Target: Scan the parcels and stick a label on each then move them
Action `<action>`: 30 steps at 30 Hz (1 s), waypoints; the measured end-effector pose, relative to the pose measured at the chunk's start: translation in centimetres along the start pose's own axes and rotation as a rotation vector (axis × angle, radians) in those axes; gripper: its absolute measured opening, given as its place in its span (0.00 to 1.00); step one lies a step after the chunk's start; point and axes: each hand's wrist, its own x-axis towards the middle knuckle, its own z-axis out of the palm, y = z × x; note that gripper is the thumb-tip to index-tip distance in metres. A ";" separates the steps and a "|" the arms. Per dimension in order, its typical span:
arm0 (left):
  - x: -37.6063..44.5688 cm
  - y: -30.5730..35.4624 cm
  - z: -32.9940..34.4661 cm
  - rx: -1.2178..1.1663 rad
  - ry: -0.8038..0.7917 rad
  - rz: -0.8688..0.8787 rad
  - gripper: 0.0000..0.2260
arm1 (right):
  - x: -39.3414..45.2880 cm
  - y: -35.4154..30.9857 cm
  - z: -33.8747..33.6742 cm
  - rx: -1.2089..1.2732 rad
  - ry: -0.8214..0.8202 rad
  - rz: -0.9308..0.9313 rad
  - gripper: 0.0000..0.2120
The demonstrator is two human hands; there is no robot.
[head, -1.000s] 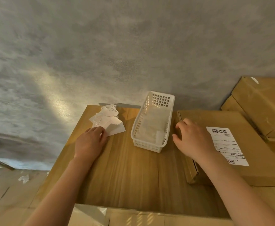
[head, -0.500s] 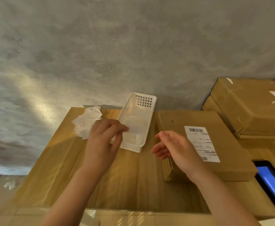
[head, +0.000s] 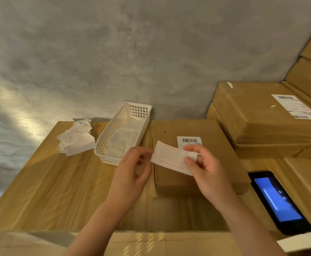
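A white label sheet with a red outline [head: 171, 157] hangs above the near left part of a flat cardboard parcel [head: 215, 154] on the wooden table. My left hand [head: 132, 172] pinches the sheet's left edge. My right hand [head: 204, 169] pinches its right end between thumb and fingers. The parcel bears a barcode label [head: 189, 140], partly hidden behind my right hand. A black scanner with a blue screen [head: 278, 202] lies on the table to the right of the parcel.
A white plastic basket [head: 125, 132] holding more label sheets stands left of the parcel. A heap of peeled backing papers [head: 76, 141] lies at the table's far left. Stacked cardboard parcels [head: 258, 115] rise at the right against the grey wall.
My left hand came from the paper heap past the basket with a label sheet. My right hand left the parcel's edge and took the sheet's other end. The view swung right.
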 end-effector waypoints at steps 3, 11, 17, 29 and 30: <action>0.0 0.9 0.5 -0.046 -0.069 -0.169 0.04 | -0.3 0.8 -1.3 -0.010 -0.003 -0.064 0.11; -0.1 2.2 1.7 -0.228 -0.153 -0.421 0.06 | -0.3 1.9 -3.0 -0.018 -0.017 -0.131 0.12; -0.1 2.6 2.0 -0.247 -0.160 -0.473 0.04 | -0.1 2.1 -3.3 -0.014 -0.045 -0.146 0.13; -0.1 2.3 2.1 -0.194 -0.176 -0.438 0.05 | 0.5 2.5 -3.4 -0.025 -0.066 -0.157 0.13; -0.1 2.2 2.1 -0.193 -0.174 -0.439 0.05 | 0.5 2.5 -3.4 -0.028 -0.064 -0.159 0.13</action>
